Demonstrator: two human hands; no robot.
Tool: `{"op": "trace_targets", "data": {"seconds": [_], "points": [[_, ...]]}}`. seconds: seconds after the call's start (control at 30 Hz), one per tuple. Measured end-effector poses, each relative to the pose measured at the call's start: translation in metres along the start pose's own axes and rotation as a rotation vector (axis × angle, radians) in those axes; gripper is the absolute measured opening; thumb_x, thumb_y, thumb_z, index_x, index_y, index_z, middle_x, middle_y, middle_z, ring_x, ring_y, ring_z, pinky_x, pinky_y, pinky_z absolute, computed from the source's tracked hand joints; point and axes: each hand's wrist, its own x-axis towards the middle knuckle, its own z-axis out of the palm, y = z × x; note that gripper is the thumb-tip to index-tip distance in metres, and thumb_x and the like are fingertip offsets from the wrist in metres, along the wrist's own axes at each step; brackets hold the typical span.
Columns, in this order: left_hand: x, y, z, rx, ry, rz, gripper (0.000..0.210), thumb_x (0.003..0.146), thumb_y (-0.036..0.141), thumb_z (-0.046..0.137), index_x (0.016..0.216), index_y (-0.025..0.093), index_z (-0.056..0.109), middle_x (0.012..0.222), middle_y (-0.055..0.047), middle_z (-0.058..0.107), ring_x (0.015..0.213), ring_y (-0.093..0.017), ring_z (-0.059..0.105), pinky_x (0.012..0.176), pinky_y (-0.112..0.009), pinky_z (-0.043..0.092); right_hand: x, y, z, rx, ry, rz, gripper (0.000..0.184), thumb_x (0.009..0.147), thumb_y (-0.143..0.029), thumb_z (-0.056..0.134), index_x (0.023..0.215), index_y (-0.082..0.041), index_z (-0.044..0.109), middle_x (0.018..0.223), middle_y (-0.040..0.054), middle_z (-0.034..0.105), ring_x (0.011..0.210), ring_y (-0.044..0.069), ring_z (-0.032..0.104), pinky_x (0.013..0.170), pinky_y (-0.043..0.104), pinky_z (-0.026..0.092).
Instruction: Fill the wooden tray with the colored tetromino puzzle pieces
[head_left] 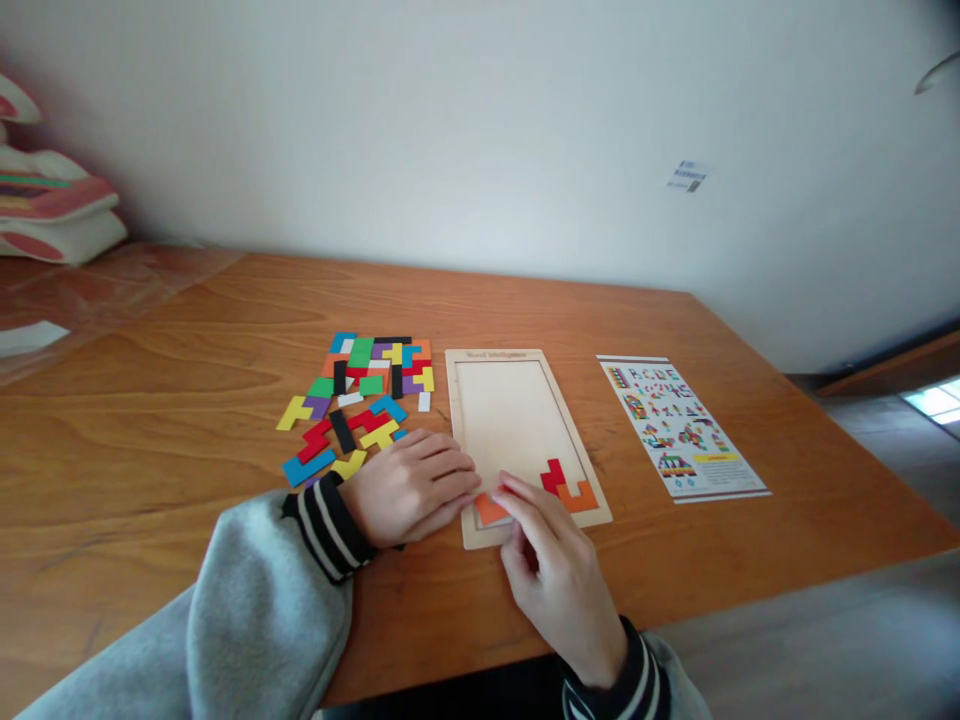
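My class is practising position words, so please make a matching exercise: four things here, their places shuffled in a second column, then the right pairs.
Things
1. wooden tray
2. printed sheet
3. loose pieces
4. right hand

Places
A. on the table, right of the tray
B. over the tray's near end
C. between the pieces and the sheet
D. on the table, left of the tray

Pairs: 1-C; 2-A; 3-D; 4-B

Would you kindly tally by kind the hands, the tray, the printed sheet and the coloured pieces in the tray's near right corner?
Hands: 2 (left hand, right hand)
Wooden tray: 1
Printed sheet: 1
Corner pieces: 2 (red piece, orange piece)
Total: 6
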Motion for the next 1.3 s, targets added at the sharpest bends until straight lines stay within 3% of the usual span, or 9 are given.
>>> {"op": "trace_targets", "data": {"seconds": [0.27,0.37,0.5,0.63,0.73,0.87,0.93,1.07,1.3], "points": [[0.001,-0.001,0.001,-0.011,-0.045,-0.016,0.022,0.100,0.024,0.050,0.107,0.018,0.069,0.101,-0.007,0.074,0.096,-0.019,0.067,0.088,-0.032,0.054,0.009,-0.007,-0.010,0.005,-0.126,-0.083,0.044,0.083,-0.003,0.053,0.120,-0.023,0.066,0.118,0.0082,0.071,0.108,0.023,0.066,0.097,0.046,0.057],[-0.001,-0.002,0.001,0.001,-0.050,-0.002,0.022,0.099,0.025,0.051,0.110,0.018,0.069,0.102,-0.008,0.075,0.096,-0.019,0.067,0.089,-0.033,0.055,0.006,-0.006,-0.010,-0.001,-0.049,-0.078,0.046,0.088,-0.008,0.054,0.132,-0.022,0.058,0.121,0.0100,0.070,0.111,0.023,0.066,0.097,0.045,0.057],[-0.004,-0.007,-0.003,0.078,-0.007,0.010,0.021,0.098,0.023,0.054,0.113,0.018,0.068,0.104,-0.007,0.075,0.098,-0.020,0.068,0.089,-0.033,0.055,0.001,-0.001,-0.010,0.027,0.117,0.067,0.046,0.094,-0.012,0.052,0.139,-0.021,0.050,0.118,0.0117,0.069,0.108,0.021,0.068,0.092,0.039,0.059],[-0.008,-0.015,-0.014,0.174,-0.033,-0.002,0.023,0.098,0.021,0.054,0.116,0.019,0.067,0.106,-0.006,0.075,0.099,-0.020,0.068,0.089,-0.033,0.055,0.001,0.000,-0.009,0.080,0.096,0.136,0.039,0.096,-0.016,0.052,0.135,-0.020,0.051,0.112,0.0105,0.069,0.093,0.019,0.070,0.085,0.034,0.061],[-0.014,-0.024,-0.024,0.266,-0.036,-0.103,0.022,0.097,0.024,0.054,0.114,0.021,0.068,0.105,-0.005,0.076,0.097,-0.020,0.069,0.086,-0.034,0.056,0.001,-0.001,-0.009,0.091,0.074,0.115,0.038,0.096,-0.018,0.053,0.133,-0.022,0.053,0.115,0.0105,0.068,0.094,0.019,0.070,0.086,0.035,0.061],[-0.025,-0.039,-0.034,0.444,0.016,-0.442,0.035,0.093,0.038,0.060,0.121,0.018,0.065,0.107,-0.010,0.075,0.095,-0.027,0.068,0.083,-0.040,0.057,0.000,0.000,-0.010,0.119,0.105,0.101,0.039,0.096,-0.019,0.053,0.134,-0.021,0.051,0.110,0.0091,0.068,0.089,0.017,0.070,0.083,0.033,0.061],[-0.030,-0.043,-0.034,0.454,0.005,-0.533,0.043,0.092,0.045,0.060,0.124,0.016,0.063,0.111,-0.011,0.074,0.097,-0.029,0.068,0.085,-0.042,0.056,-0.001,0.001,-0.009,0.127,0.101,0.103,0.039,0.096,-0.019,0.054,0.135,-0.021,0.051,0.110,0.0090,0.068,0.090,0.018,0.070,0.084,0.033,0.061],[-0.033,-0.045,-0.028,0.376,-0.023,-0.541,0.040,0.094,0.046,0.056,0.120,0.016,0.065,0.113,-0.010,0.074,0.100,-0.029,0.067,0.089,-0.042,0.056,-0.004,0.003,-0.008,0.131,0.079,0.119,0.040,0.096,-0.020,0.054,0.136,-0.021,0.050,0.110,0.0093,0.067,0.091,0.018,0.069,0.085,0.034,0.060],[-0.040,-0.050,-0.027,0.418,-0.076,-0.576,0.028,0.096,0.024,0.047,0.114,0.021,0.069,0.102,-0.007,0.076,0.090,-0.024,0.070,0.081,-0.036,0.057,-0.004,0.002,-0.008,0.138,0.054,0.137,0.041,0.096,-0.020,0.052,0.137,-0.023,0.048,0.112,0.0091,0.066,0.091,0.019,0.069,0.086,0.037,0.060]]}}
